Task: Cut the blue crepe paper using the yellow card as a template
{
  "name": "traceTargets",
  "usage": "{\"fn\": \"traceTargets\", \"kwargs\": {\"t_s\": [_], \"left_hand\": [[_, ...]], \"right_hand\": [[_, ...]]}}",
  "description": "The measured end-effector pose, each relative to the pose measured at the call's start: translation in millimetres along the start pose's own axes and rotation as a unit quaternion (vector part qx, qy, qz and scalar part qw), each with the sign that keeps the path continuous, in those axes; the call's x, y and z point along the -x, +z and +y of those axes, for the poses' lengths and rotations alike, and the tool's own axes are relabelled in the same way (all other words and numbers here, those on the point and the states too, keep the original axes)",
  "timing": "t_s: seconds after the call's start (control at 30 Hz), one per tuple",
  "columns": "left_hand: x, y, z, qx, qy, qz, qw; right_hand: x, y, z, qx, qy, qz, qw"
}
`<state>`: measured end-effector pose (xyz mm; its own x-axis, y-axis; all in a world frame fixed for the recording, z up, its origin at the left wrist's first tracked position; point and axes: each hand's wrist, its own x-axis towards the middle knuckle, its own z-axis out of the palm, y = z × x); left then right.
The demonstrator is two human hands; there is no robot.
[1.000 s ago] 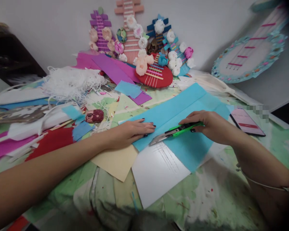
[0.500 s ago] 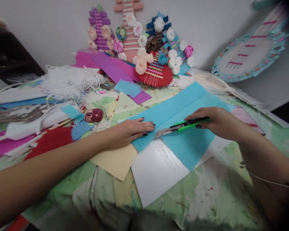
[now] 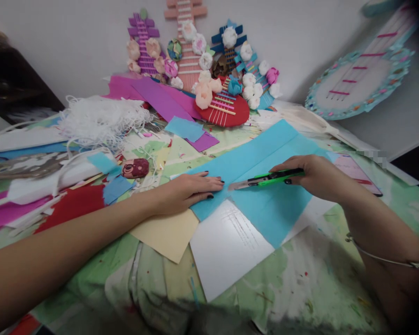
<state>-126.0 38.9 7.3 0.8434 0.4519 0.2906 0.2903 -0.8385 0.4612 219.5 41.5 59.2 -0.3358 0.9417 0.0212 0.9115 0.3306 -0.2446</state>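
Note:
My left hand [image 3: 195, 190] lies flat on the left part of a sheet of blue crepe paper [image 3: 265, 146], fingers stretched out and pointing right. In my right hand [image 3: 303, 174] is a green and black utility knife [image 3: 270, 178], its long blade out and pointing left. The blade's tip is over the blue paper, close to my left fingertips and just above a gap in the sheet. Through that gap shows a white board [image 3: 226, 251] with scored lines. A cream sheet [image 3: 167, 235] lies partly beneath the blue paper, below my left hand.
Decorated paper instruments with paper flowers lean on the back wall, a red one [image 3: 240, 111] among them. A tangle of white cord [image 3: 101, 118], purple paper [image 3: 160, 97] and red paper [image 3: 77, 207] lie left. A phone-like pink slab [image 3: 356, 172] is beside my right wrist.
The knife blade has shifted slightly up and right, away from the gap's edge, and is held flatter. My left hand stays in place on the paper.

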Motion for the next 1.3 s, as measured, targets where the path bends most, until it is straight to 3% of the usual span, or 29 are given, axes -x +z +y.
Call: {"fn": "traceTargets", "kwargs": {"t_s": [0.37,0.93,1.3], "left_hand": [[1.0,3.3,-4.7,0.011,0.011,0.034,0.999],[0.6,4.2,-4.6,0.008,0.01,0.037,0.999],[0.7,4.6,-4.6,0.012,0.004,0.032,0.999]], "right_hand": [[0.1,4.6,-8.6,-0.022,-0.036,-0.014,0.999],[2.2,14.8,-47.5,-0.061,-0.084,-0.051,0.993],[3.3,15.0,-51.3,-0.035,-0.093,-0.038,0.994]]}}
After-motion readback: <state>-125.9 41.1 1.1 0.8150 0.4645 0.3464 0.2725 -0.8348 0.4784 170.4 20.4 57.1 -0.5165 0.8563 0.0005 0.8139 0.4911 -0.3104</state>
